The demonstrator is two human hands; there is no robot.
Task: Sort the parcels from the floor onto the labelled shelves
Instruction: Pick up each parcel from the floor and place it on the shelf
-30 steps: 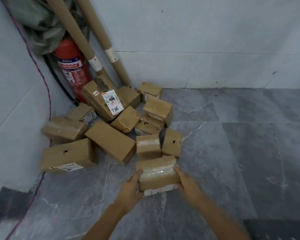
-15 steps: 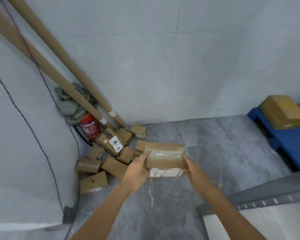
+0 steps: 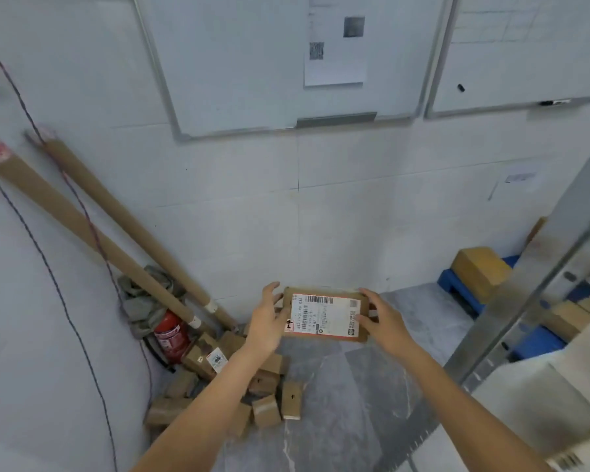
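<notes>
We hold a flat, rectangular brown cardboard parcel [image 3: 324, 315] up in the air, above the grey marbled floor [image 3: 338, 420], label side towards us. Our left hand [image 3: 266, 323] grips its left end and our right hand [image 3: 385, 323] its right end, with the fingers [image 3: 372, 295] curled round the edges. The white, red-bordered label [image 3: 322, 313] carries barcodes and printed lines too small to read surely. Below lies a heap of small taped cardboard parcels [image 3: 263, 400], beside a red fire extinguisher [image 3: 171, 335] and two long cardboard tubes [image 3: 92, 229].
</notes>
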